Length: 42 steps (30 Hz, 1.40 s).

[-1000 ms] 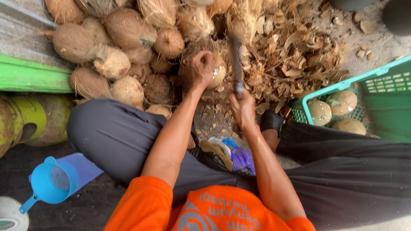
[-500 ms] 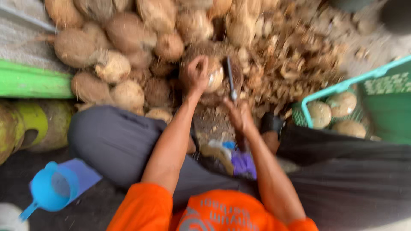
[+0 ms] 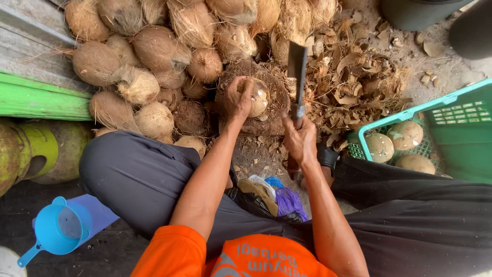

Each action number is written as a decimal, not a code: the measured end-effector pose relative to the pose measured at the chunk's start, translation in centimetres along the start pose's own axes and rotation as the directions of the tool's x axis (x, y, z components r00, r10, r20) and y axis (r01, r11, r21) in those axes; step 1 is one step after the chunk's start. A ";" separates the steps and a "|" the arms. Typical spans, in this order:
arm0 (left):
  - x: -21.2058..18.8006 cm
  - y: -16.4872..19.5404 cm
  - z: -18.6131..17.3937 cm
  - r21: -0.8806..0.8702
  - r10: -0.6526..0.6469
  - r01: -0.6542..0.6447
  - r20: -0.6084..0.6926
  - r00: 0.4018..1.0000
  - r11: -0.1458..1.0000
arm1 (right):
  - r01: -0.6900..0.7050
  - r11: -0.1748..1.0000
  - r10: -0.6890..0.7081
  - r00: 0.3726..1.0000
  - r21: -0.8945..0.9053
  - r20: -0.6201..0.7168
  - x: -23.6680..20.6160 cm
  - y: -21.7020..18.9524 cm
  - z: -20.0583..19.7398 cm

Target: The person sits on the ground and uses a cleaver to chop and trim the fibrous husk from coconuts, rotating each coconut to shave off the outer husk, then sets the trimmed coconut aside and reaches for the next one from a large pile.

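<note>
Person sat cross-legged on the ground, seen from above. Left hand [image 3: 237, 98] lay over a partly peeled coconut [image 3: 258, 97], fingers curled closed around its near side, pressing it onto a round fibrous block [image 3: 272, 110] just ahead of the knees. Right hand [image 3: 300, 137] had its fingers wrapped tight around the handle of a cleaver [image 3: 296, 69]; blade upright, just to the right of the coconut, apart from it. Heap of brown husked coconuts [image 3: 154, 56] behind and to the left. Husk scraps [image 3: 353, 77] piled to the right. Green crate [image 3: 451, 128] at far right held peeled pale coconuts [image 3: 405, 134]. Blue scoop [image 3: 59, 231] lay near the left knee.
</note>
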<state>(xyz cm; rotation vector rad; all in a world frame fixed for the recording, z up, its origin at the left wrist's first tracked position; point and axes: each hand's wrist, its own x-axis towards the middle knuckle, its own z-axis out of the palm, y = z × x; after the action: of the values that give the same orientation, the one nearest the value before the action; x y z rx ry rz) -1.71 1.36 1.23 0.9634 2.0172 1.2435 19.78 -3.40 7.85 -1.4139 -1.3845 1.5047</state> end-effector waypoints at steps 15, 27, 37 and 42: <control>-1.3 -0.6 2.5 0.080 -0.002 0.030 -0.329 0.944 0.996 | -0.081 0.977 0.077 0.997 -0.197 -0.030 -0.7 0.8 2.6; -2.0 0.1 2.5 -0.039 -0.081 0.072 -0.330 0.941 0.997 | 0.087 0.940 -0.110 0.993 -0.330 -0.050 0.3 2.4 2.1; -2.3 -0.2 2.6 -0.012 -0.108 0.109 -0.266 0.958 0.994 | 0.071 0.925 -0.085 0.996 -0.375 -0.021 0.0 1.6 2.1; -2.3 -0.3 2.7 0.025 -0.051 0.060 -0.266 0.963 0.998 | -0.125 0.893 0.137 0.991 -0.432 -0.002 0.5 1.8 2.4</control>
<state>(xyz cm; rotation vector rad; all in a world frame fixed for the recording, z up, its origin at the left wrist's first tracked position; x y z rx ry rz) 1.60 0.77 0.11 0.7826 2.2593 1.3726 17.69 -3.97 5.67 -1.7902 -1.7486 1.3523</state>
